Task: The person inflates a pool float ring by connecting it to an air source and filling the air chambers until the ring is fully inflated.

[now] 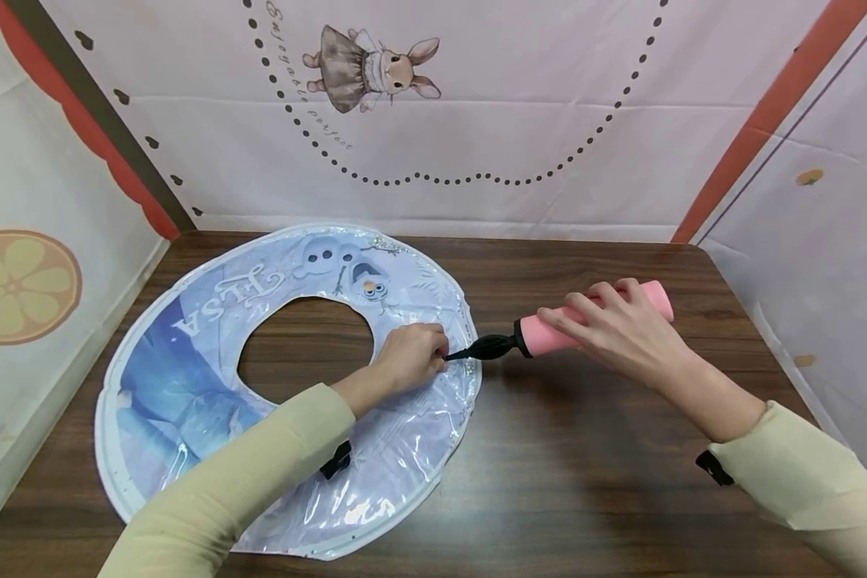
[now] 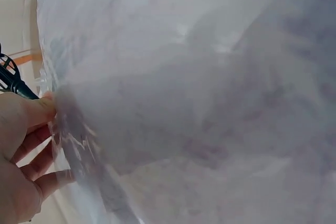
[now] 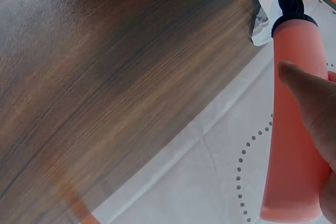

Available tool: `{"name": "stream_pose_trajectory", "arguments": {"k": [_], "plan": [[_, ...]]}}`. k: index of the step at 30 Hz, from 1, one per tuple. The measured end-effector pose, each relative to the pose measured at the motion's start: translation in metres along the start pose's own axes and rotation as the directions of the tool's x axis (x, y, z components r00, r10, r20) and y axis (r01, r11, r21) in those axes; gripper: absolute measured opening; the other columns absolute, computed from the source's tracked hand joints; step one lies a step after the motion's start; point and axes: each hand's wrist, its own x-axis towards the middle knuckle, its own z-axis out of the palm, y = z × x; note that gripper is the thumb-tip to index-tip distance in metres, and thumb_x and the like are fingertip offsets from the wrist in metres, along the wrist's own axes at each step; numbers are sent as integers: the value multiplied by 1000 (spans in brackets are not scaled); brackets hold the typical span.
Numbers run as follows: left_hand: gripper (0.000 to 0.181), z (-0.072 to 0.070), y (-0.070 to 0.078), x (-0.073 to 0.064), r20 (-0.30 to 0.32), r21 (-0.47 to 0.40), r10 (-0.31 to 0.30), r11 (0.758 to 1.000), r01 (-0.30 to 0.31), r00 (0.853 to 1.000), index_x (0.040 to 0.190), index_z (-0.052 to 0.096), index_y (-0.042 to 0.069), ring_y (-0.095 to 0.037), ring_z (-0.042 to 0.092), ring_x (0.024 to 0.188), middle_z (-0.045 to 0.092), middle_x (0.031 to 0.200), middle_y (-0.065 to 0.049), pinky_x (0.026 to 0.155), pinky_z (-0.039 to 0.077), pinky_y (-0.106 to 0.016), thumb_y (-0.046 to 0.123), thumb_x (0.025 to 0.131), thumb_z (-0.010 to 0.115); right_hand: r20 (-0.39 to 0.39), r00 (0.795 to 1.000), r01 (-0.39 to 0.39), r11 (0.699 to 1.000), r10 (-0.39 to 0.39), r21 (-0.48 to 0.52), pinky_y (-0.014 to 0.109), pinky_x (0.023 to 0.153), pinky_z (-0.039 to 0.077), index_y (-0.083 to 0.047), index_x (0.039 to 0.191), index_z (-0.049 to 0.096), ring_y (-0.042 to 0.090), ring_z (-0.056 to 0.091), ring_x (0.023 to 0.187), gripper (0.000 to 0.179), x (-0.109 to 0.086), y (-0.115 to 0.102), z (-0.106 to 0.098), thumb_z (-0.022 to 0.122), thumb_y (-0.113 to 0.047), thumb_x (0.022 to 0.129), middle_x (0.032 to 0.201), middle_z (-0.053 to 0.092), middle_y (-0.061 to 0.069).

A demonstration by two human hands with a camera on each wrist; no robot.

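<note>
A blue and white swim ring (image 1: 419, 433) with a printed snowman and the word ELSA lies on the table, its clear film wrinkled and shiny. My left hand (image 1: 413, 357) pinches the ring's film on its right side, where the black nozzle (image 1: 490, 347) of a pump meets it. The nozzle's tip goes in at the fingertips, and the spot it enters is hidden by them. My right hand (image 1: 617, 325) grips the pink barrel of the hand pump (image 3: 296, 129), which slants up to the right over the table. In the left wrist view, the ring's film (image 2: 184, 103) fills most of the picture.
The dark wooden table (image 1: 585, 482) reaches back to a white printed cloth (image 1: 513, 96) with a rabbit and dotted lines. More cloth hangs at the left and right sides. Table surface shows through the ring's central hole.
</note>
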Motion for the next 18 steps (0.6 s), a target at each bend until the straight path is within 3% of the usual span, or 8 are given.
{"name": "stream_pose_trajectory", "arguments": {"k": [11, 18], "plan": [[10, -4, 1, 0, 71, 45, -41, 998, 38, 997, 81, 68, 18, -15, 58, 77, 59, 81, 5, 60, 47, -36, 25, 75, 72, 84, 996, -37, 997, 31, 62, 49, 66, 44, -20, 122, 56, 34, 55, 82, 67, -3, -2, -3, 83, -18, 61, 96, 57, 9], [30, -9, 8, 3, 30, 59, -33, 998, 32, 999, 100, 66, 19, -17, 60, 86, 62, 94, 5, 63, 49, -37, 35, 75, 71, 90, 996, -32, 997, 25, 73, 48, 67, 42, -19, 124, 56, 33, 55, 83, 70, -4, -2, -5, 84, -22, 60, 97, 57, 9]]}}
